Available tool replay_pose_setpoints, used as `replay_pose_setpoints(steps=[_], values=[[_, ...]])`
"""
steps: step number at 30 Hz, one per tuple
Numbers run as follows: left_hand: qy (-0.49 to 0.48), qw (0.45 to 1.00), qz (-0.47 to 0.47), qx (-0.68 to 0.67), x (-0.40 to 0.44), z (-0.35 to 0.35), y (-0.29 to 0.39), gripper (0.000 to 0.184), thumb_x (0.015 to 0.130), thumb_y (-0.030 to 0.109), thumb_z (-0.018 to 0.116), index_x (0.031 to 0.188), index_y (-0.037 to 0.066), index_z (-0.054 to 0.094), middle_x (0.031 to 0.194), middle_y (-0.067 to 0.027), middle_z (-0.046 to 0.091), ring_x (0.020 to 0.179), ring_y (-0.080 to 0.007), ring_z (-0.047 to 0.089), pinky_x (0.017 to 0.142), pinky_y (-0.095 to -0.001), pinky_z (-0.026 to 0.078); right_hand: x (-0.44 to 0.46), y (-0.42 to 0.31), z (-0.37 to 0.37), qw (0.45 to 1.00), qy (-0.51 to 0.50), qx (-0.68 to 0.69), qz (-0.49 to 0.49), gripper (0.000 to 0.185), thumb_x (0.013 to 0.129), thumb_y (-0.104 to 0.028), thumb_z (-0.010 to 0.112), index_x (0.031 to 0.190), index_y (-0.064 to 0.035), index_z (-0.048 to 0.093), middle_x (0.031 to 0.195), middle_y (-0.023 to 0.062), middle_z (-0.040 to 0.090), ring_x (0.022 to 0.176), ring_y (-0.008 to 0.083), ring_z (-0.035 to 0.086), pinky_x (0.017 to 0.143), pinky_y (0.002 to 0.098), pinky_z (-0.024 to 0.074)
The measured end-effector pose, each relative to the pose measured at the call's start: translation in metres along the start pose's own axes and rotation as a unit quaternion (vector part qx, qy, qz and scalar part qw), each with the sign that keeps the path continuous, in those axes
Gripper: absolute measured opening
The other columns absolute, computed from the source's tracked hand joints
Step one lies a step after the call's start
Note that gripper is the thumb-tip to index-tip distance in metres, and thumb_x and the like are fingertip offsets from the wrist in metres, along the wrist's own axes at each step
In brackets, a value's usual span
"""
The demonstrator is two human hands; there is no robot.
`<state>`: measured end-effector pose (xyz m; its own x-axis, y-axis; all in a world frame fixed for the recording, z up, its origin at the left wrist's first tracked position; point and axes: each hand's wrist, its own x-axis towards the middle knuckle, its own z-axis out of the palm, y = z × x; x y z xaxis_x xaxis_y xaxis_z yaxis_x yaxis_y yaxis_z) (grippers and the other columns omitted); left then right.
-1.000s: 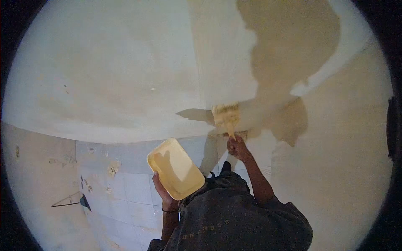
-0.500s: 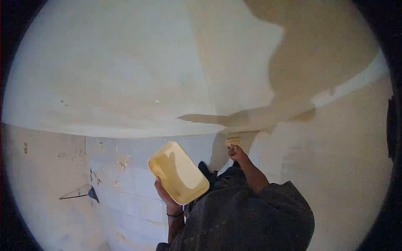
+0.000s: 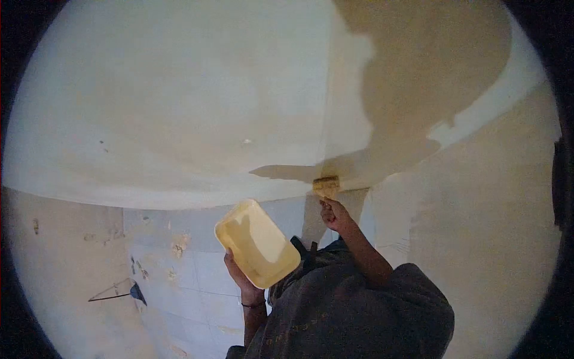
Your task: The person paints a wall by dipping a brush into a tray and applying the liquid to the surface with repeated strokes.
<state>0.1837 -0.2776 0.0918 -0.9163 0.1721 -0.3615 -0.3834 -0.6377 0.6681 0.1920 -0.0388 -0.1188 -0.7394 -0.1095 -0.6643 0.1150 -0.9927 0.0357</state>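
Observation:
My left hand [image 3: 241, 280] is closed on the side of a pale yellow plastic tub [image 3: 244, 254], which is tilted in front of my body. A thin film of something cream-coloured seems to coat its inside; I cannot tell how much it holds. In my right hand [image 3: 335, 214] is a wide paintbrush [image 3: 326, 186], gripped by its handle, with the bristles pointing up at the low part of the wall [image 3: 263, 107]. Whether the bristles touch the wall is hard to tell. My fingers partly hide the handle.
Light tiles [image 3: 197, 269] with cream splashes cover the floor. A dark blue object with a thin frame [image 3: 137, 293] lies at the lower left. Another wall [image 3: 478, 239] rises on the right. My shadow [image 3: 430, 72] falls across the upper right of the painted wall.
My right hand has raised the paintbrush slightly and shifted it left, with its bristles now higher. The tub stays in my left hand, and the whole view has shifted a little.

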Motion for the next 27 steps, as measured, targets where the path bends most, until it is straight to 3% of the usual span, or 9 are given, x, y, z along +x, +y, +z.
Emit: replay_pose_setpoints(steps=[2,5,9,15,17,19,21,23,27], values=[[-0.016,1.000,-0.002,0.002,0.003,0.001,0.002,0.048,0.085,0.042,0.035,0.117,0.008,0.039,0.110,-0.0081,0.048,0.099,-0.0230,0.049,0.083,-0.0371,0.041,-0.047,0.000,0.034,0.996,-0.027,-0.088,-0.022,0.019,0.084,-0.023,0.050,0.084,-0.0039,0.048,0.048,-0.0062,0.032,0.034,0.0050,0.025,0.030,0.0177,0.0210],[-0.030,0.998,-0.043,-0.035,0.004,0.005,0.004,0.048,0.085,0.042,0.034,0.118,0.007,0.039,0.111,-0.0088,0.048,0.099,-0.0234,0.049,0.083,-0.0376,0.042,-0.129,0.004,0.094,0.995,-0.078,-0.064,0.000,0.023,0.084,-0.025,0.050,0.092,-0.0037,0.047,0.049,-0.0061,0.032,0.035,0.0040,0.025,0.030,0.0167,0.0217],[-0.062,0.995,-0.075,-0.024,0.003,0.005,0.004,0.051,0.083,0.043,0.035,0.120,0.008,0.037,0.113,-0.0098,0.047,0.101,-0.0247,0.048,0.084,-0.0387,0.041,-0.204,0.026,0.145,0.993,-0.062,-0.079,-0.061,0.023,0.086,-0.026,0.048,0.094,-0.0046,0.046,0.051,-0.0056,0.032,0.035,0.0031,0.026,0.029,0.0162,0.0213],[-0.118,0.985,-0.108,-0.068,0.012,0.001,0.014,0.054,0.083,0.044,0.034,0.124,0.008,0.033,0.118,-0.0120,0.044,0.105,-0.0276,0.046,0.086,-0.0409,0.040,-0.266,0.052,0.229,0.962,-0.155,-0.195,-0.113,0.024,0.087,-0.030,0.046,0.096,-0.0078,0.046,0.052,-0.0059,0.030,0.036,0.0017,0.025,0.027,0.0157,0.0186],[-0.118,0.983,-0.126,-0.067,0.011,0.005,0.017,0.054,0.084,0.044,0.032,0.124,0.008,0.033,0.117,-0.0125,0.044,0.104,-0.0277,0.047,0.085,-0.0408,0.041,-0.283,0.056,0.260,0.922,-0.227,-0.266,-0.168,0.028,0.086,-0.034,0.046,0.097,-0.0075,0.046,0.050,-0.0058,0.028,0.034,0.0012,0.023,0.027,0.0162,0.0177],[-0.124,0.981,-0.130,-0.067,0.009,0.006,0.020,0.054,0.084,0.044,0.031,0.124,0.008,0.033,0.118,-0.0128,0.044,0.104,-0.0275,0.047,0.086,-0.0406,0.041,-0.295,0.059,0.291,0.839,-0.313,-0.334,-0.294,0.030,0.091,-0.031,0.031,0.099,-0.0039,0.039,0.048,-0.0053,0.030,0.031,0.0005,0.021,0.023,0.0153,0.0202],[-0.129,0.980,-0.133,-0.067,0.011,0.003,0.017,0.054,0.084,0.044,0.030,0.124,0.007,0.033,0.118,-0.0131,0.044,0.105,-0.0273,0.047,0.086,-0.0404,0.041,-0.297,0.048,0.315,0.782,-0.412,-0.331,-0.331,0.031,0.092,-0.029,0.028,0.104,-0.0026,0.039,0.049,-0.0043,0.030,0.030,0.0011,0.021,0.023,0.0153,0.0205],[-0.136,0.982,-0.118,-0.051,0.014,-0.002,0.012,0.056,0.083,0.046,0.032,0.124,0.007,0.033,0.119,-0.0137,0.044,0.106,-0.0277,0.046,0.086,-0.0410,0.041,-0.302,0.036,0.346,0.757,-0.372,-0.375,-0.385,0.034,0.086,-0.035,0.045,0.099,-0.0037,0.046,0.047,-0.0063,0.027,0.032,0.0013,0.021,0.027,0.0166,0.0165],[-0.116,0.986,-0.119,-0.025,0.010,0.002,0.014,0.057,0.082,0.046,0.033,0.124,0.007,0.033,0.119,-0.0139,0.043,0.106,-0.0280,0.046,0.087,-0.0409,0.040,-0.265,0.001,0.362,0.765,-0.392,-0.372,-0.351,0.033,0.086,-0.034,0.045,0.097,-0.0031,0.048,0.048,-0.0059,0.029,0.034,0.0017,0.024,0.026,0.0166,0.0181]])
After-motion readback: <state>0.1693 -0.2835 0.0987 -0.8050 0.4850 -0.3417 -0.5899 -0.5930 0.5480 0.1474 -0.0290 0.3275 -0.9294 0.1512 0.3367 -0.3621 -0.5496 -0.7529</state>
